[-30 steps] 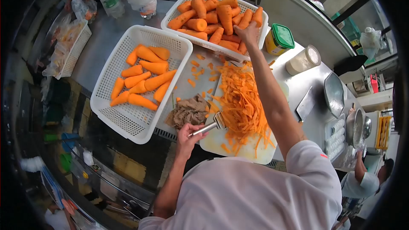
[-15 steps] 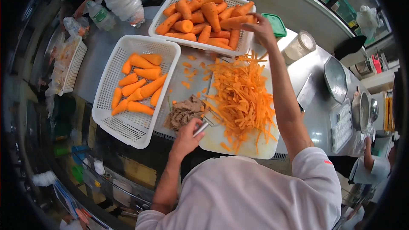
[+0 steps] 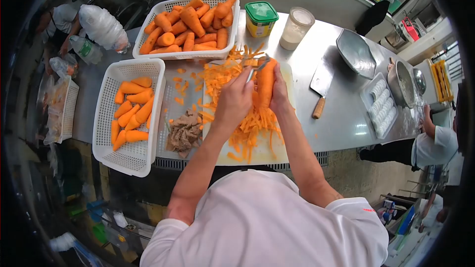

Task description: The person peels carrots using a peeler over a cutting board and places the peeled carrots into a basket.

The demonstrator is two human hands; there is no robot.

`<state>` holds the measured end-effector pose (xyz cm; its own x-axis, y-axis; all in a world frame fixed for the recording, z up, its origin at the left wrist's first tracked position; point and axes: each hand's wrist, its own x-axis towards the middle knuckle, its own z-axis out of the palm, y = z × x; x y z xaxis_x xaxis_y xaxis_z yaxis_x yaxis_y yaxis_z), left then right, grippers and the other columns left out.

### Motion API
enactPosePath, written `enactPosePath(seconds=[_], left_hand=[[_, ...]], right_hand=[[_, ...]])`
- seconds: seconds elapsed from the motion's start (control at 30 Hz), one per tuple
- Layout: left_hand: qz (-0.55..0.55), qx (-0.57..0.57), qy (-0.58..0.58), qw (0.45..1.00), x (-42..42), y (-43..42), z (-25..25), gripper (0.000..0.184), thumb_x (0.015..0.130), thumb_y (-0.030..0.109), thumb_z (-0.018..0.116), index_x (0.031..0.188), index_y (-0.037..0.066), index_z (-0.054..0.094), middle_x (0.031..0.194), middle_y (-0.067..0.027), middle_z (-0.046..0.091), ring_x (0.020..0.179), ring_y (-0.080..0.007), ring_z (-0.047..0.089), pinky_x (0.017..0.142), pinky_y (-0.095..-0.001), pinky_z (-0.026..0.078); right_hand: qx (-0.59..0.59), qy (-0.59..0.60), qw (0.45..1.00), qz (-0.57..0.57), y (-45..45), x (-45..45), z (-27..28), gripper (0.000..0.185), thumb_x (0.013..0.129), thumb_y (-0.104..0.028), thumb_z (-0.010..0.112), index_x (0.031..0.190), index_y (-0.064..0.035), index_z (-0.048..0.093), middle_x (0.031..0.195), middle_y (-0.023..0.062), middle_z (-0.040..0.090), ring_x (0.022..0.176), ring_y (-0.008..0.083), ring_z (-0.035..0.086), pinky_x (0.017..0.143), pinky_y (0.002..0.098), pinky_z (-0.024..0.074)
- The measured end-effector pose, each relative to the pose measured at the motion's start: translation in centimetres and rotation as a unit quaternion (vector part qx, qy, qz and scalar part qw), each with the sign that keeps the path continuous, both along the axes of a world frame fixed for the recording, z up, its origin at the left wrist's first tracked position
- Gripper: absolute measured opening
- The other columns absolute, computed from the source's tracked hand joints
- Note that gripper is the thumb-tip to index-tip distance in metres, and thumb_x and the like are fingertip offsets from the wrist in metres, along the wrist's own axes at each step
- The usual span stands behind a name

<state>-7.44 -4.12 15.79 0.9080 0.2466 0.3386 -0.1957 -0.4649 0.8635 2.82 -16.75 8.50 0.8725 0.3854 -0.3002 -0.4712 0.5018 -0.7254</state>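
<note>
My right hand is closed around a large carrot, holding it upright over the white cutting board. Against the carrot's upper left side is a metal peeler, gripped in my left hand. Orange peelings are heaped on the board below both hands. A brown crumpled cloth lies at the board's left. Smooth peeled carrots sit in the white perforated basket to the left. More carrots, with rougher skin, fill another basket at the back.
A green-lidded tub and a clear jar stand behind the board. To the right are a cleaver, a grey tray, a tray of white rolls and a metal bowl. Other people work at both sides.
My right hand has brought a carrot from the back basket to above the board. My left hand has lifted the peeler from beside the cloth up to the carrot. The view has shifted right.
</note>
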Motion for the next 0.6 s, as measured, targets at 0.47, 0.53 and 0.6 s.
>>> enactPosePath(seconds=[0.47,0.53,0.6], left_hand=[[-0.114,0.146,0.172,0.968,-11.6,-2.2,-1.2,0.038,0.093,0.007,0.058,0.130,-0.002,0.058,0.081,-0.0237,0.064,0.077,-0.0399,0.065,0.070,-0.0438,0.051],[-0.058,0.066,0.146,0.985,-11.1,-2.4,0.0,0.037,0.091,0.008,0.060,0.128,0.000,0.061,0.080,-0.0237,0.064,0.073,-0.0377,0.065,0.067,-0.0428,0.050],[0.008,0.074,0.042,0.996,-7.2,-1.2,2.2,0.036,0.091,0.008,0.061,0.126,0.001,0.062,0.083,-0.0248,0.064,0.072,-0.0370,0.066,0.064,-0.0434,0.049]], right_hand=[[0.082,0.039,0.986,-0.141,-2.2,3.5,-3.1,0.059,0.105,-0.054,0.030,0.124,-0.0033,0.052,0.100,0.0137,0.065,0.088,0.0244,0.065,0.074,0.0390,0.0570],[0.085,0.017,0.991,-0.104,-3.5,3.6,-3.3,0.060,0.104,-0.055,0.029,0.124,-0.0030,0.052,0.099,0.0141,0.065,0.088,0.0243,0.065,0.073,0.0379,0.0569],[0.099,0.000,0.994,-0.040,-3.1,1.8,-1.5,0.058,0.103,-0.056,0.034,0.122,-0.0049,0.054,0.095,0.0107,0.065,0.084,0.0235,0.065,0.075,0.0372,0.0573]])
